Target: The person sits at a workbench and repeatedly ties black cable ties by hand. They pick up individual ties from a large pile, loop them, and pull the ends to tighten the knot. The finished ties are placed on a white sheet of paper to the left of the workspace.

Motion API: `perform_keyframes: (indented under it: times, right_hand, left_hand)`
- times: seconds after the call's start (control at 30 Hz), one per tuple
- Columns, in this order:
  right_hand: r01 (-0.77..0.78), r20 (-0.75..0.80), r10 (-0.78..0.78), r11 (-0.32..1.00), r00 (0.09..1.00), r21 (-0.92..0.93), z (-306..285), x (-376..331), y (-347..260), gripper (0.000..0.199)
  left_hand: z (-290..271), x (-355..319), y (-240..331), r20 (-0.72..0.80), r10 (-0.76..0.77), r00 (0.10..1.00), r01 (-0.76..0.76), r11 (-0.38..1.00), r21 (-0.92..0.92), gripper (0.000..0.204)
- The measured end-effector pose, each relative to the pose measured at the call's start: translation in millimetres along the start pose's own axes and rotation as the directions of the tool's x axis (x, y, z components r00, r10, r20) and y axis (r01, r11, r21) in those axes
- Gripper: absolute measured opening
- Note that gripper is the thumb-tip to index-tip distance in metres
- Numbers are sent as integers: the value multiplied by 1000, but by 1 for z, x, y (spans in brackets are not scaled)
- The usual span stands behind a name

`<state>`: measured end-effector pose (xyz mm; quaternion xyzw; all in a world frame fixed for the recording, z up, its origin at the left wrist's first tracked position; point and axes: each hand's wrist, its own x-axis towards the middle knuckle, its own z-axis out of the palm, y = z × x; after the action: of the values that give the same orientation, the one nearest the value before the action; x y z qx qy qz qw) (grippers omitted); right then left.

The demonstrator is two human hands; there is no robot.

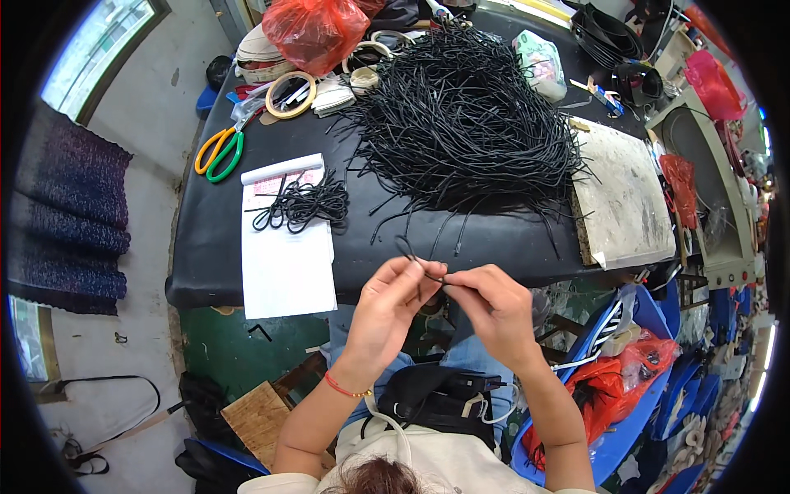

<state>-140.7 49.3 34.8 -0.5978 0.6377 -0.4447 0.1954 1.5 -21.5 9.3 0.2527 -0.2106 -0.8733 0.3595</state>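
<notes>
Together, the left hand (387, 309) and right hand (494, 309) pinch 1 thin black cord (415, 262) between closed fingertips, its loop rising just above them, in front of the near edge of the black worktop (206, 239). Behind lies a big heap of black cords (461, 123); a small bundle (300, 204) rests on white paper (284, 263).
</notes>
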Motion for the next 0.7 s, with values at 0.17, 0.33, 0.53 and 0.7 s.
perform_keyframes:
  times: [0.17, 0.33, 0.53, 0.7]
  right_hand:
    - [154, -80, -179, 956, 981, -249, -6, 0, -2, 19]
    - [284, -80, -326, 902, 942, -326, 5, 9, 0, 18]
    - [302, -82, -345, 897, 935, -324, -14, -2, 9, 14]
    - [270, 23, -278, 907, 960, -324, -11, 2, 24, 7]
  left_hand:
    - [-11, 5, 8, 34, -126, 991, 123, 989, 77, 14]
    - [-6, 0, 10, 24, -191, 981, 175, 936, 306, 18]
    - [21, 2, 1, 0, -140, 990, 120, 848, 515, 20]
    - [-5, 4, 11, -157, 22, 987, 91, 729, 678, 15]
